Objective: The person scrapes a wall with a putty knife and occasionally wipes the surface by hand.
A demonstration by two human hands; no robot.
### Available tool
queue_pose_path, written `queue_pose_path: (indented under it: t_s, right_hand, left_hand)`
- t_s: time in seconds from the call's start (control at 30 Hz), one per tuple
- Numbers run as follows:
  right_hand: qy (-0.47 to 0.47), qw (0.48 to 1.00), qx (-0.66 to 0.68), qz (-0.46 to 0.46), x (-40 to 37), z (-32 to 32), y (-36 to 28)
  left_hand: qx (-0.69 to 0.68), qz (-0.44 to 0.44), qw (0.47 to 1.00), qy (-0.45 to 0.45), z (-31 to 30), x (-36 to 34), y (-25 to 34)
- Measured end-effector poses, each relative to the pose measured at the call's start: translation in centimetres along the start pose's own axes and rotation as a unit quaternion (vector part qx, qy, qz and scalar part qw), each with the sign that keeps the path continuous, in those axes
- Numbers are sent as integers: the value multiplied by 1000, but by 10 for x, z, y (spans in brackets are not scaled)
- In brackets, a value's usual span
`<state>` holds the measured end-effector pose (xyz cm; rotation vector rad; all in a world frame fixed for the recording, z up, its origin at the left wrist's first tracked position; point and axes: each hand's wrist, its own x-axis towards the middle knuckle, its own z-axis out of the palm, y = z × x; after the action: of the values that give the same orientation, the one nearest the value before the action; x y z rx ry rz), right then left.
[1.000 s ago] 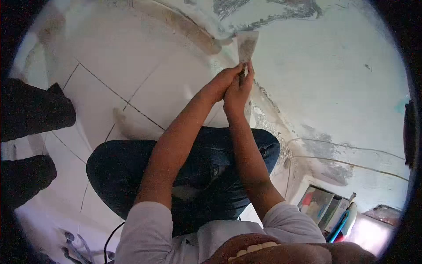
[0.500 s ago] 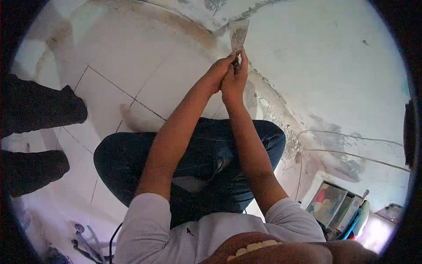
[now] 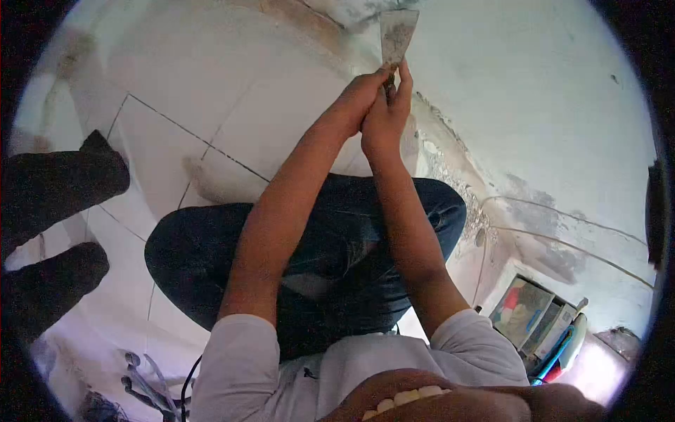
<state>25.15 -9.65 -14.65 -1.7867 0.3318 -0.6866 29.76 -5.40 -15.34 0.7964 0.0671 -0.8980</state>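
My left hand (image 3: 363, 100) and my right hand (image 3: 385, 121) are closed together around the dark handle of a putty knife (image 3: 398, 39). Its wide, stained metal blade points away from me, close to the foot of the pale wall (image 3: 520, 91). The right index finger stretches along the handle toward the blade, while the left thumb rests near the neck. Most of the handle is hidden by the fingers. Both arms reach forward over my bent knees in dark jeans (image 3: 204, 250).
White floor tiles (image 3: 232, 105) spread to the left. Another person's dark-trousered legs (image 3: 67, 186) are at the left edge. Crumbled plaster (image 3: 460, 186) lines the wall base. Thin cables (image 3: 562, 246) cross the wall, and a box with papers (image 3: 522, 313) stands at lower right.
Both hands and the putty knife have shifted up and slightly right in view, the grip unchanged. The other person's legs have shifted at the left edge.
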Motion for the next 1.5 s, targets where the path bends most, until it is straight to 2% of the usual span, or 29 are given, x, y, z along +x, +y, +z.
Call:
queue_pose_path:
  t_s: [0.03, 0.07, 0.17, 0.23, 0.3, 0.4, 0.47, 0.5, 0.53, 0.6, 0.63, 0.7, 0.77, 0.83, 0.87, 0.9, 1.0, 1.03, 1.1, 1.17, 1.23, 1.3, 1.33, 1.37, 1.4, 1.43, 1.47, 1.5]
  right_hand:
    - [5, 999, 34, 15, 1, 3, -5]
    - [20, 999, 9, 45, 7, 8, -6]
    - [-9, 997, 54, 50, -2, -4, -14]
    - [10, 996, 82, 45, 4, -3, -15]
    - [23, 999, 37, 27, 13, 0, -16]
    - [10, 997, 43, 69, -5, -14, -20]
    - [-11, 996, 47, 70, 3, -11, -30]
    - [-20, 997, 52, 60, 11, -4, -28]
    - [-13, 998, 43, 45, 14, 2, -27]
    - [-4, 1000, -10, 10, 9, -8, -13]
    - [-1, 1000, -12, 18, -3, -15, -17]
    - [34, 995, 59, 76, -3, -12, -32]
    - [29, 997, 53, 57, 16, -2, -30]
    - [-14, 1000, -18, 5, 17, -4, -25]
    - [-9, 998, 36, 40, 8, -7, -25]
    - [-9, 999, 45, 29, 8, -6, -25]
    - [-3, 981, 143, 132, 13, 1, -38]
    - [4, 981, 136, 139, 10, -2, -30]
    - [-7, 995, 70, 70, 6, -6, -20]
    - [2, 994, 79, 73, 1, -7, -29]
    - [-49, 987, 11, 151, 4, -19, -33]
    - [-73, 988, 10, 133, 13, -33, -35]
    - [-49, 991, -111, 47, 17, -37, -36]
    - [-24, 972, -231, -41, 21, -41, -38]
    - [-10, 993, -113, -34, 24, -41, -37]
    - [-11, 992, -119, -38, 32, -44, -36]
    - [-19, 999, -48, -8, 40, -45, -33]
    - [-27, 999, 25, 21, 48, -46, -29]
  left_hand:
    - [-1, 8, 1000, 0, -1, 3, 9]
    - [16, -3, 1000, -19, -5, 7, 17]
    - [14, -35, 998, -42, 0, 0, -2]
    - [25, -6, 1000, -14, 13, -5, 7]
    - [24, 30, 999, -24, 10, 2, 22]
    - [30, -38, 998, -45, 16, -11, 12]
    - [5, -13, 1000, -19, 20, -5, 15]
    - [-15, 5, 1000, -1, 18, 1, 19]
    - [43, -13, 999, -29, 14, 3, 29]
    - [25, -18, 999, -44, 13, -5, 18]
    - [17, -8, 998, -55, 14, -9, 17]
    - [69, -5, 997, -16, 24, -5, 12]
    - [77, 15, 995, -58, 16, 10, 29]
    - [4, -13, 997, -72, 11, 7, 27]
    - [54, -31, 997, -54, 15, -10, 32]
    - [70, -3, 997, -13, 21, -8, 19]
    - [46, -6, 999, -21, 22, -6, 33]
    - [36, -16, 999, -36, 20, -3, 36]
    - [63, -28, 997, -30, 12, -8, 21]
    - [133, -37, 990, -36, 8, -11, 32]
    - [178, -17, 983, -30, 6, -13, 35]
    - [195, 89, 976, -46, 9, -20, 30]
    - [229, 92, 969, -30, 14, -32, 38]
    - [225, 95, 969, -35, 12, -31, 35]
    - [223, 132, 965, -35, 10, -26, 29]
    - [219, 169, 960, -34, 11, -23, 27]
    - [162, 124, 978, -36, 14, -23, 28]
    - [157, 128, 979, -39, 13, -24, 29]
